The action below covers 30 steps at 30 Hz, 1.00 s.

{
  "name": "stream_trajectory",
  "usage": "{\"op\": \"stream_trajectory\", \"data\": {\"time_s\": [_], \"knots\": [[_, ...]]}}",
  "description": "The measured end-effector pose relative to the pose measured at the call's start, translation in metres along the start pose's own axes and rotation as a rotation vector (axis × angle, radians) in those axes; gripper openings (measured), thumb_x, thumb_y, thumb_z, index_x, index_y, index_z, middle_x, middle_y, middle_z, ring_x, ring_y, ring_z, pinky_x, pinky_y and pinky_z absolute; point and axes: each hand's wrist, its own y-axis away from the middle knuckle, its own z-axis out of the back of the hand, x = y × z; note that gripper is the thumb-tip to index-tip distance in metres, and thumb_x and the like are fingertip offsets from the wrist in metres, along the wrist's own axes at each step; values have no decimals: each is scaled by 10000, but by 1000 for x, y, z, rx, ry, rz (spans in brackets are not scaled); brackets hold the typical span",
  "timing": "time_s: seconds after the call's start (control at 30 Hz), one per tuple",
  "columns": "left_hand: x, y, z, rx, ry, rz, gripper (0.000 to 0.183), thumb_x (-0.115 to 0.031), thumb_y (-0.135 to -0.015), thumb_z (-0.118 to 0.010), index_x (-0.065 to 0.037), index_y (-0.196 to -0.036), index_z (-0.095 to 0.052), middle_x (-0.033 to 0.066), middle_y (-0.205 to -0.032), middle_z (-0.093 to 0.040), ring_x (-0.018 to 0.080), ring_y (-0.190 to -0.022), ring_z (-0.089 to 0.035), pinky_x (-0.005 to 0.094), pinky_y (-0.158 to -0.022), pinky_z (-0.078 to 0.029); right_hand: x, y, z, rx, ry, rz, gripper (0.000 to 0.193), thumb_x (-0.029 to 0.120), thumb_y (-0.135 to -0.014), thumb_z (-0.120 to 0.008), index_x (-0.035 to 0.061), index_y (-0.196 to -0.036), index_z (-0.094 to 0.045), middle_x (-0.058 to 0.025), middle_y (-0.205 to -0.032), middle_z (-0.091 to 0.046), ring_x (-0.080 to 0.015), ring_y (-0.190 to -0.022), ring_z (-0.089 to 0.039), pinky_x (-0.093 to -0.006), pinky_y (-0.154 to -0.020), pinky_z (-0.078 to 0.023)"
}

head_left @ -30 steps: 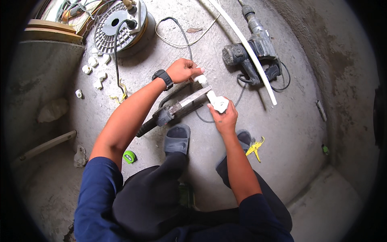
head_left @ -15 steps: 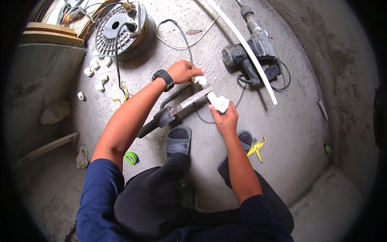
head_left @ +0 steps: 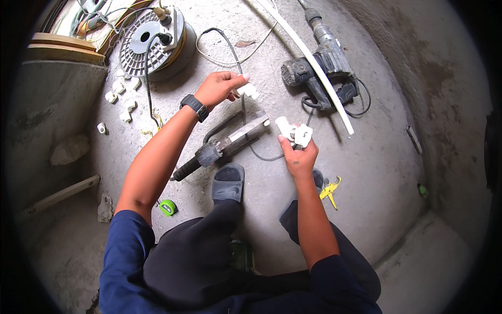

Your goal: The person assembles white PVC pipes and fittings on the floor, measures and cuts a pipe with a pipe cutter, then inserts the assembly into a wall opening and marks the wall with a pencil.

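Observation:
My left hand (head_left: 215, 91) grips a white plastic pipe fitting (head_left: 249, 91) that looks like an elbow, beyond the tip of a pipe welding iron. In my right hand (head_left: 300, 158) is a white valve (head_left: 302, 135) with a lobed knob and a short pipe end pointing up and left. The pipe welding iron (head_left: 209, 153) lies between my arms: black ribbed handle, grey body, long flat metal plate, and a small pale socket at the tip. Both pieces are apart from the iron and from each other. My palms hide parts of both pieces.
Loose white fittings (head_left: 119, 86) lie at the left, below a cable reel (head_left: 150, 44). A long white pipe (head_left: 308, 55) crosses a rotary hammer (head_left: 332, 60) at the right. A green tape measure (head_left: 167, 208) and a yellow cutter (head_left: 329, 192) lie near my sandals (head_left: 228, 183).
Both pieces were on opposite sides of the iron's tip, against it. The fitting has moved off up and left with my left hand, the valve right with my right hand, its pipe end turning.

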Motion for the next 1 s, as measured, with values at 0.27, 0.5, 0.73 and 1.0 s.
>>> {"op": "stream_trajectory", "data": {"time_s": [0.27,0.5,0.73,1.0], "knots": [[-35,34,-24,67,190,-1,417,-382,-932,-765,22,-1025,-723,26,-801,-660,95,-630,-612,237,-598,-509,38,-31,3,93,-57,148,400,39,-807,-840,-52,-1151,-658,-98,-999,-745,-119,-891,-680,-277,-807,-550],[-29,34,-30,70,158,1,391,-376,-947,-743,8,-1020,-726,31,-856,-684,88,-645,-604,236,-609,-517,46,-36,1,137,-80,111,393,56,-806,-850,-45,-1136,-663,-96,-985,-748,-124,-891,-686,-285,-802,-550],[-39,45,-33,-39,-130,-132,449,-423,-896,-789,23,-900,-737,38,-713,-671,86,-600,-617,240,-566,-507,58,-34,4,179,-105,98,390,135,-801,-860,-12,-1110,-674,-127,-982,-753,-217,-884,-733,-335,-786,-558],[-136,118,-69,15,-61,-241,483,-445,-899,-774,37,-883,-743,75,-703,-693,96,-581,-615,236,-552,-499,154,-25,77,107,-7,290,344,162,-838,-832,4,-1103,-679,-121,-955,-762,-243,-865,-749,-337,-776,-563]]}}
